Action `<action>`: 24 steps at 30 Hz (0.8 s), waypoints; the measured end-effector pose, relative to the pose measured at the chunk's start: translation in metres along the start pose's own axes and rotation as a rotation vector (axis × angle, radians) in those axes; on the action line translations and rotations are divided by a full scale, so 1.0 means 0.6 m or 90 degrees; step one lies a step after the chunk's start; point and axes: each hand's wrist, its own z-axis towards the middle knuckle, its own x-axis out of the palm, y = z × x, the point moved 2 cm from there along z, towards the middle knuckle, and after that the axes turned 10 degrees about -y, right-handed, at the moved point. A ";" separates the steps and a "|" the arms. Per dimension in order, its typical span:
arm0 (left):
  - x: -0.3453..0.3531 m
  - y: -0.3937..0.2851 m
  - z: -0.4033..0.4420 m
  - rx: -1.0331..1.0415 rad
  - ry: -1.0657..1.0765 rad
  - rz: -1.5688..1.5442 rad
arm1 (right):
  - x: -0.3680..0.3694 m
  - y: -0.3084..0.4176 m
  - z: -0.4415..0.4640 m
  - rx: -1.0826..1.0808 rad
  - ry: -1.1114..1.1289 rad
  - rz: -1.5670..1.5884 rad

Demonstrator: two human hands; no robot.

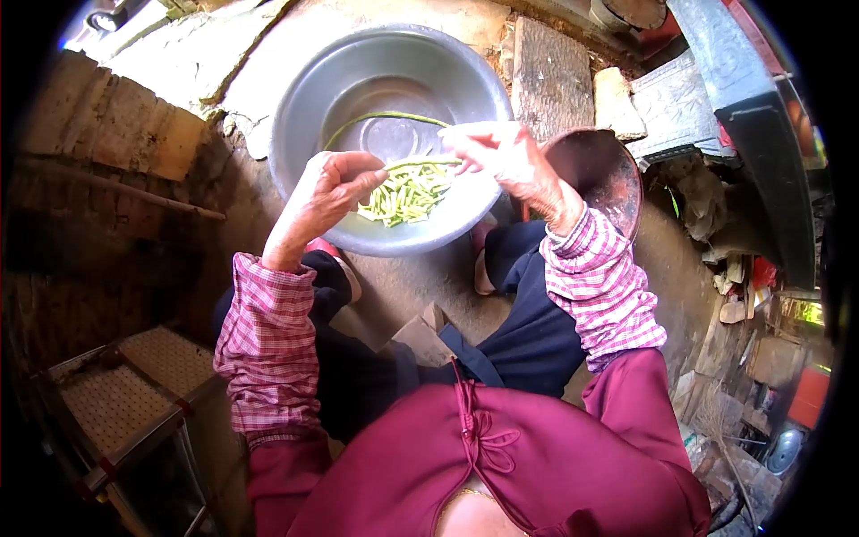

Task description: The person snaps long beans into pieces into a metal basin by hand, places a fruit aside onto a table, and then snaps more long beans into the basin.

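Note:
Both hands are over a large grey metal basin (pixel 300 134), pinching one long green bean (pixel 413 162) that stretches between them. My left hand (pixel 333 190) has thumb and fingers closed at the bean's left end. At the other end, my right hand (pixel 514 166) pinches it near the basin's right rim. The bean's long tail seems to curve behind, across the basin. Beneath the hands lies a heap of short cut bean pieces (pixel 407 199) on the basin's near side.
To the right of the basin stands a dark round pan-like vessel (pixel 608 170). Wooden boards (pixel 550 80) lie beyond it. A woven-seat chair (pixel 116 394) stands at lower left. Along the right are a dark bench-like piece (pixel 761 134) and scattered clutter (pixel 716 430).

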 end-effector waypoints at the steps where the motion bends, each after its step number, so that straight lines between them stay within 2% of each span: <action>1: 0.002 0.000 0.000 0.004 -0.001 -0.003 | 0.010 0.000 -0.006 -0.001 0.013 0.003; 4: 0.004 -0.004 0.003 0.026 -0.012 0.015 | 0.027 -0.005 -0.017 -0.132 0.052 -0.154; 5: 0.005 -0.006 0.003 0.033 -0.015 0.026 | 0.030 -0.005 -0.017 -0.166 0.033 -0.261; 8: 0.006 -0.003 0.008 0.115 -0.071 0.098 | 0.033 -0.029 -0.010 -0.108 0.072 -0.200; 11: -0.004 -0.001 0.011 0.061 -0.147 0.004 | 0.024 -0.008 -0.007 0.109 0.168 0.018; 15: 0.002 -0.017 0.007 -0.026 -0.048 -0.122 | 0.017 0.002 -0.009 0.272 0.190 0.449; 18: 0.016 -0.046 -0.002 -0.033 -0.003 -0.213 | 0.001 0.009 0.001 0.303 0.142 0.626; 19: 0.021 -0.043 0.000 -0.038 -0.011 -0.209 | -0.001 0.024 0.002 0.220 0.072 0.583; 20: 0.018 -0.034 0.000 -0.044 -0.031 -0.202 | -0.022 0.033 0.008 0.164 -0.075 0.528; 22: 0.006 -0.018 -0.001 -0.054 -0.070 -0.185 | -0.103 0.012 0.034 0.055 -0.154 0.562; 24: 0.003 -0.024 -0.006 -0.053 -0.062 -0.211 | -0.109 0.018 0.030 -0.064 -0.191 0.300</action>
